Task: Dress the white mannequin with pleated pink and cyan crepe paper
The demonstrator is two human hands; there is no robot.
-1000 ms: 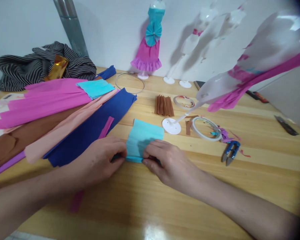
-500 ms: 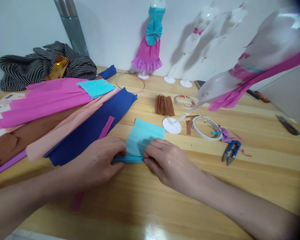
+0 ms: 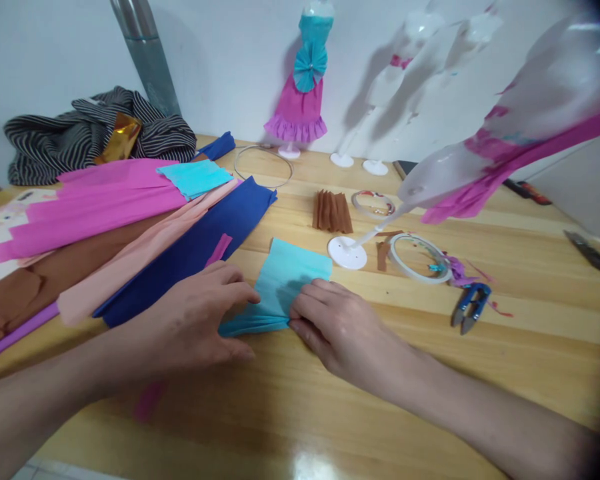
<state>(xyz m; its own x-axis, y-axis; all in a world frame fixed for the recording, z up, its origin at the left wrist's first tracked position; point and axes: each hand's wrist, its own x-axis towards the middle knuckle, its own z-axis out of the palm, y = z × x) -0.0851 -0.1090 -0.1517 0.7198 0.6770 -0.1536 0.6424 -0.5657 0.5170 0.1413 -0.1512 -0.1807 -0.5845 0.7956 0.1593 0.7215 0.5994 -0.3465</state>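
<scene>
A light blue crepe paper piece (image 3: pixel 293 267) lies on the wooden table, its near edge folded into narrow pleats. My right hand (image 3: pixel 333 323) pinches the right end of those folds between thumb and fingers. At the left end my left hand (image 3: pixel 215 317) has thumb and fingers apart, around the loosened folds without gripping them. Under and beside my left forearm is a magenta strip (image 3: pixel 219 249), partly hidden. A pleated brown paper piece (image 3: pixel 333 211) rests behind the blue one.
Pink, brown, peach and dark blue paper (image 3: pixel 195 250) is stacked at left. Blue snips (image 3: pixel 471 308), tape rolls (image 3: pixel 397 260) and a cutter (image 3: pixel 589 251) are at right. A white mannequin (image 3: pixel 535 113) leans over the right side; a dressed one (image 3: pixel 303 107) stands behind.
My left hand has opened and let go of the left end of the folds, which have spread a little. My right hand keeps its pinch. The view has shifted slightly.
</scene>
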